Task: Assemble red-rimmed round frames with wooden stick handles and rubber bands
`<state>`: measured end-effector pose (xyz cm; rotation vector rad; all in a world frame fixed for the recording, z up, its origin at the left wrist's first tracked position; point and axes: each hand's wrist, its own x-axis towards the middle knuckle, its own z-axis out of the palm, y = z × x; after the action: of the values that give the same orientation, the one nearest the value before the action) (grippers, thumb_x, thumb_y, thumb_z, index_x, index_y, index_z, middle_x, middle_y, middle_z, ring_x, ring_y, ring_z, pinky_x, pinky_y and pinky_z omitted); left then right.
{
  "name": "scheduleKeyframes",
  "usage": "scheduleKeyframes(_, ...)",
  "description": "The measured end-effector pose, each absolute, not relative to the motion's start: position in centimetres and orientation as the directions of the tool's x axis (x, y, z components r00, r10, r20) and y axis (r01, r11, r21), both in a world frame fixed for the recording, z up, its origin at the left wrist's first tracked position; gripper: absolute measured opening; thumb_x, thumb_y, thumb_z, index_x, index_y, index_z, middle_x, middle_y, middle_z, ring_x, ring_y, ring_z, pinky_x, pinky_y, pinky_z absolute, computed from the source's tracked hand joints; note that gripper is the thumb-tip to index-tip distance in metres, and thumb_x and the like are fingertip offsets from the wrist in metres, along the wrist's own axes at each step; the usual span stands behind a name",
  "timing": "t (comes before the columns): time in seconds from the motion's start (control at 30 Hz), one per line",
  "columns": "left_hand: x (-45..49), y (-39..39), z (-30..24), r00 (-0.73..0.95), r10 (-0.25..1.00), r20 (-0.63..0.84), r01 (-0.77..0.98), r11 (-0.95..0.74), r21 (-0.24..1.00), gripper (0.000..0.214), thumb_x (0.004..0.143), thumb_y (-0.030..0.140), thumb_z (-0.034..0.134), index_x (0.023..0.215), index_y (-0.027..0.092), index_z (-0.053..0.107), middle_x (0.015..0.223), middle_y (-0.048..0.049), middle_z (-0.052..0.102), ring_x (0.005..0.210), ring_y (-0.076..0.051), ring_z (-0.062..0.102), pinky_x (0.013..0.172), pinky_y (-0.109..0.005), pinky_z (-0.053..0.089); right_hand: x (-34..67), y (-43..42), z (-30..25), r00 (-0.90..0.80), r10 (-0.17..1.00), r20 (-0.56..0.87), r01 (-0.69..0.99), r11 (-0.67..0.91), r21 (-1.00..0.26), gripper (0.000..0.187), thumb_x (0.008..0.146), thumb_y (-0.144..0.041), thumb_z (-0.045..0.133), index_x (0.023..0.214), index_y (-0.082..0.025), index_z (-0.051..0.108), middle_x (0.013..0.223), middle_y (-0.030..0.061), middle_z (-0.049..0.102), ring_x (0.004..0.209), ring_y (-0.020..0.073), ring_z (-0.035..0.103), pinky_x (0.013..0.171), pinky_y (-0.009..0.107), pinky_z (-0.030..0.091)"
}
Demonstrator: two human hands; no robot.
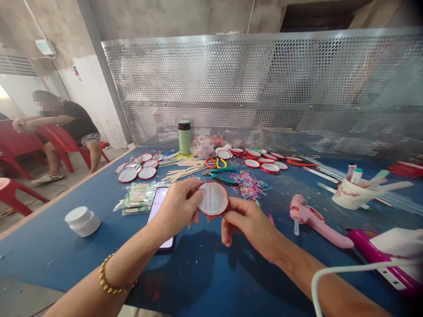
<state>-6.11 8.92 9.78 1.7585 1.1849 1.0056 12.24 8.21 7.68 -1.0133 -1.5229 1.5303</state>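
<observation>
I hold a round red-rimmed disc (pixel 213 198) with a pale face and thin red lines across it, above the blue table (pixel 205 273). My left hand (pixel 180 204) pinches its left edge with fingers closed. My right hand (pixel 246 220) grips its lower right edge from below. A phone (pixel 157 207) lies under my left hand, partly hidden. Right behind the disc lie coloured rubber bands (pixel 249 185) and green-handled pliers (pixel 222 178).
More red-rimmed discs lie at back left (pixel 132 169) and back middle (pixel 261 160). Wooden sticks (pixel 185 169), a green flask (pixel 184 137), a white jar (pixel 82 220), a pink glue gun (pixel 313 220) and a cup of tools (pixel 352 193) stand around. A person sits far left (pixel 66 127). A perforated metal screen (pixel 264 88) backs the table.
</observation>
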Motion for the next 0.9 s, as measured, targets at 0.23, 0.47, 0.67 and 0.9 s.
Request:
scheduleKeyframes(0.23, -6.08, 8.91, 9.72, 0.252, 0.948, 0.192, 0.307, -0.267, 0.914, 0.015, 0.089, 0.028, 0.046, 0.082, 0.019, 0.055, 0.047, 0.0042, 0.059, 0.033, -0.011, 0.049, 0.030, -0.018, 0.036, 12.19, 7.88, 8.13, -0.431, 0.902, -0.034, 0.050, -0.014, -0.999, 0.028, 0.072, -0.027, 0.055, 0.093, -0.013, 0.067, 0.049, -0.0002, 0.065, 0.042, 0.0129, 0.060, 0.047, 0.023, 0.050)
scheduleKeyframes(0.47, -6.10, 9.02, 9.70, 0.260, 0.947, 0.187, 0.273, -0.258, 0.927, 0.015, 0.088, 0.028, 0.047, 0.079, 0.019, 0.054, 0.046, 0.0044, 0.058, 0.031, -0.010, 0.048, 0.030, -0.017, 0.035, 12.36, 8.07, 7.85, -0.418, 0.907, -0.045, 0.032, -0.034, -0.999, 0.026, 0.071, -0.027, 0.055, 0.090, -0.013, 0.068, 0.049, 0.0004, 0.065, 0.042, 0.0138, 0.061, 0.047, 0.025, 0.051)
scheduleKeyframes(0.67, -6.31, 9.14, 9.55, 0.267, 0.952, 0.148, 0.300, -0.228, 0.926, 0.019, 0.089, 0.030, 0.048, 0.082, 0.017, 0.058, 0.039, 0.0057, 0.052, 0.027, -0.008, 0.042, 0.030, -0.014, 0.031, 12.45, 8.52, 7.28, -0.402, 0.915, -0.039, 0.010, -0.038, -0.999, 0.027, 0.072, -0.027, 0.056, 0.092, -0.014, 0.066, 0.047, -0.0012, 0.063, 0.043, 0.0135, 0.061, 0.047, 0.024, 0.051)
scheduleKeyframes(0.9, -6.09, 8.83, 9.77, 0.288, 0.943, 0.168, 0.263, -0.247, 0.933, 0.017, 0.090, 0.029, 0.048, 0.081, 0.017, 0.057, 0.050, 0.0032, 0.061, 0.032, -0.007, 0.047, 0.029, -0.014, 0.033, 12.37, 8.04, 7.80, -0.432, 0.902, 0.003, 0.043, 0.024, -0.999, 0.023, 0.071, -0.022, 0.052, 0.086, -0.014, 0.068, 0.050, -0.0012, 0.065, 0.044, 0.0127, 0.061, 0.048, 0.024, 0.052)
